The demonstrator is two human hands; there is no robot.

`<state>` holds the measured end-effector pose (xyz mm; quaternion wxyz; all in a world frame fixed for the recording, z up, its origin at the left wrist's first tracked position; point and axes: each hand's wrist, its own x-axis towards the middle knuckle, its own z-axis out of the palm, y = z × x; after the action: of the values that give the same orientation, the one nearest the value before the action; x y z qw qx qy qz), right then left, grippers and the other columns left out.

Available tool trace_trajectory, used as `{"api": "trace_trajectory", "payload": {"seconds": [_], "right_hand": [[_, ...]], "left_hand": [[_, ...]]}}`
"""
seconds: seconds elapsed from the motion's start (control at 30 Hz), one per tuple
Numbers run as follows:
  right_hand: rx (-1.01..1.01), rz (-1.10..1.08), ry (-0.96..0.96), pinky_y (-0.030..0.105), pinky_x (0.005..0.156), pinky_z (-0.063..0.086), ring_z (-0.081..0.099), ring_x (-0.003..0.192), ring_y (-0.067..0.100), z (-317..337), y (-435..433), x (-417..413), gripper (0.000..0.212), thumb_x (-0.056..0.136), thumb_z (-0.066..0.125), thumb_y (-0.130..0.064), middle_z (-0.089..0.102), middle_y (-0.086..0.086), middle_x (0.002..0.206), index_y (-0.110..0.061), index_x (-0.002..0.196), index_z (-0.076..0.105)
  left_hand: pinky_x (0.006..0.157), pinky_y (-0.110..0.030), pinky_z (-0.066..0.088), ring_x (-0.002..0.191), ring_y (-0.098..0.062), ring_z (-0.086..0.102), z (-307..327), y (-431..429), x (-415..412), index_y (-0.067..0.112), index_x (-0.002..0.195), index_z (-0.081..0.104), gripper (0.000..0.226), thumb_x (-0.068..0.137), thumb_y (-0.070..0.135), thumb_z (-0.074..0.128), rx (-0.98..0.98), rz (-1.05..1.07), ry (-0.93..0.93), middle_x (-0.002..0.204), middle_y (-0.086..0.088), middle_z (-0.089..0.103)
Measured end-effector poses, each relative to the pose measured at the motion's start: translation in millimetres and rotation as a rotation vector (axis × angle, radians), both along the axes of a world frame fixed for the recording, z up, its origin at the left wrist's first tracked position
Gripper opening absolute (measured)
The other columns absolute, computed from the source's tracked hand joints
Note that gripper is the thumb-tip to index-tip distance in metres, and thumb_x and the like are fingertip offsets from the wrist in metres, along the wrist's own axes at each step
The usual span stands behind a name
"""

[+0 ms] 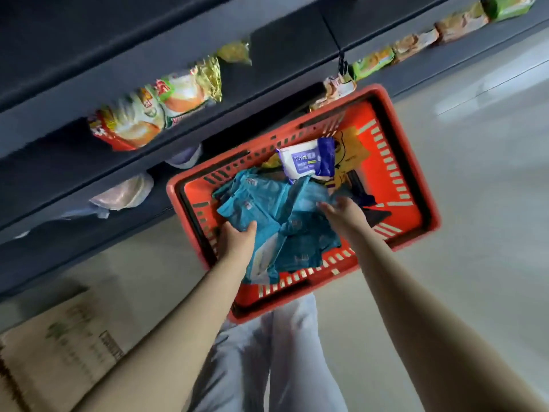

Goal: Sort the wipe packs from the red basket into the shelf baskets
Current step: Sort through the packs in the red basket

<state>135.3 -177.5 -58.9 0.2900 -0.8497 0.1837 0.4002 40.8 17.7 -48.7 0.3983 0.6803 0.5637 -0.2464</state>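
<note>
While the red basket (pixel 175 188) sits on the pale floor (pixel 475 233) at the centre of the frame, both hands are down inside it.

Left hand (pixel 236 242): at the near left corner of the basket. Its thumb (pixel 251 228) is pressed on top of the pile of teal wipe packs (pixel 267 203) and the hand grips the pile's near edge. The fingers beneath are hidden by the packs.

Right hand (pixel 344 215): to the right of the pile, seen from the back, fingers reaching loosely toward the upper left. The fingertips (pixel 325 207) touch the right edge of the teal packs. Blur prevents confirming whether they have hold of a pack.

Contents: the teal packs fill the left and middle of the basket, overlapping one another. A white and purple wipe pack (pixel 300 162) lies just beyond them, toward the far wall, clear of both hands. A yellow packet (pixel 353 150) lies beside it on the right, and a dark item (pixel 377 215) lies just past the right hand.

Surroundings: dark shelves (pixel 267 25) run across the upper left and top, carrying noodle packets (pixel 142 117); the lowest shelf overhangs the basket's far left corner. A cardboard box (pixel 59 346) stands on the floor at lower left. The person's light trousers (pixel 297 352) show below the basket, touching its near wall.
</note>
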Motion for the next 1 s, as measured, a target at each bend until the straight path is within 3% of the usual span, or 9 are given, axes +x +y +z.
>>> {"api": "trace_trajectory", "payload": {"seconds": [0.13, 0.27, 0.37, 0.43, 0.6, 0.77, 0.9, 1.0], "right_hand": [[-0.015, -0.092, -0.007, 0.03, 0.074, 0.04, 0.061, 0.105, 0.034, -33.3, 4.9, 6.8, 0.048, 0.093, 0.058, -0.044, 0.066, 0.016, 0.115, -0.005, 0.121, 0.06], [0.032, -0.226, -0.062, 0.037, 0.086, 0.053, 0.065, 0.1, 0.029, -43.0, 8.8, 8.3, 0.034, 0.085, 0.072, -0.032, 0.069, 0.01, 0.109, -0.01, 0.112, 0.067], [0.171, -0.499, 0.054, 0.045, 0.083, 0.058, 0.069, 0.09, 0.028, -44.3, 9.1, 5.0, 0.033, 0.076, 0.081, -0.022, 0.072, 0.009, 0.103, -0.014, 0.105, 0.067], [0.244, -0.597, 0.105, 0.041, 0.075, 0.06, 0.07, 0.082, 0.025, -37.0, 6.7, 2.1, 0.028, 0.077, 0.082, -0.019, 0.072, 0.008, 0.098, -0.015, 0.099, 0.066], [0.383, -0.747, -0.046, 0.034, 0.071, 0.058, 0.07, 0.091, 0.024, 13.9, -4.1, -7.1, 0.025, 0.083, 0.074, -0.011, 0.069, 0.009, 0.107, -0.018, 0.102, 0.058], [0.627, -0.892, -0.153, 0.026, 0.061, 0.057, 0.073, 0.083, 0.017, 134.5, -18.8, -13.9, 0.05, 0.086, 0.069, -0.001, 0.065, 0.009, 0.112, -0.014, 0.128, 0.046], [0.89, -0.752, -0.135, 0.024, 0.06, 0.056, 0.072, 0.08, 0.015, 254.9, -9.0, -17.3, 0.057, 0.086, 0.065, 0.0, 0.067, 0.001, 0.105, -0.023, 0.135, 0.046], [1.0, -0.533, -0.15, 0.029, 0.063, 0.059, 0.072, 0.082, 0.018, 332.8, 12.2, -25.1, 0.054, 0.082, 0.069, -0.004, 0.069, 0.006, 0.107, -0.026, 0.128, 0.051]], "left_hand": [[0.111, -0.045, 0.032, 0.135, -0.033, 0.04, -18.4, -17.4, 5.3, 0.004, 0.142, 0.04, 0.077, 0.084, 0.046, 0.068, 0.192, -0.043, 0.002, 0.147, -0.017, 0.042], [0.109, -0.045, 0.034, 0.131, -0.038, 0.042, -27.9, -20.3, -1.1, 0.004, 0.137, 0.046, 0.076, 0.077, 0.039, 0.077, 0.233, 0.05, -0.039, 0.141, -0.017, 0.047], [0.098, -0.05, 0.046, 0.116, -0.039, 0.055, -33.2, -16.3, -3.7, 0.008, 0.12, 0.056, 0.066, 0.069, 0.041, 0.08, 0.208, 0.049, -0.054, 0.125, -0.015, 0.059], [0.091, -0.05, 0.051, 0.108, -0.037, 0.06, -31.7, -13.4, -2.7, 0.011, 0.112, 0.057, 0.058, 0.067, 0.039, 0.081, 0.198, 0.076, -0.067, 0.118, -0.012, 0.063], [0.088, -0.049, 0.053, 0.1, -0.034, 0.063, 2.2, -14.6, 3.9, 0.013, 0.098, 0.054, 0.022, 0.085, 0.026, 0.066, 0.077, 0.096, -0.184, 0.111, -0.013, 0.065], [0.078, -0.039, 0.048, 0.084, -0.025, 0.061, 102.5, -18.4, 4.5, 0.016, 0.089, 0.059, 0.025, 0.09, 0.041, 0.058, -0.187, 0.076, -0.41, 0.09, -0.007, 0.065], [0.107, -0.043, 0.041, 0.116, -0.015, 0.06, 229.7, -14.0, 4.5, 0.032, 0.109, 0.066, 0.047, 0.075, 0.064, 0.064, -0.388, 0.187, -0.562, 0.118, 0.01, 0.067], [0.101, -0.049, 0.048, 0.107, -0.015, 0.067, 323.9, -6.9, -7.7, 0.043, 0.099, 0.07, 0.021, 0.082, 0.054, 0.067, -0.478, 0.263, -0.744, 0.11, 0.011, 0.072]]}}
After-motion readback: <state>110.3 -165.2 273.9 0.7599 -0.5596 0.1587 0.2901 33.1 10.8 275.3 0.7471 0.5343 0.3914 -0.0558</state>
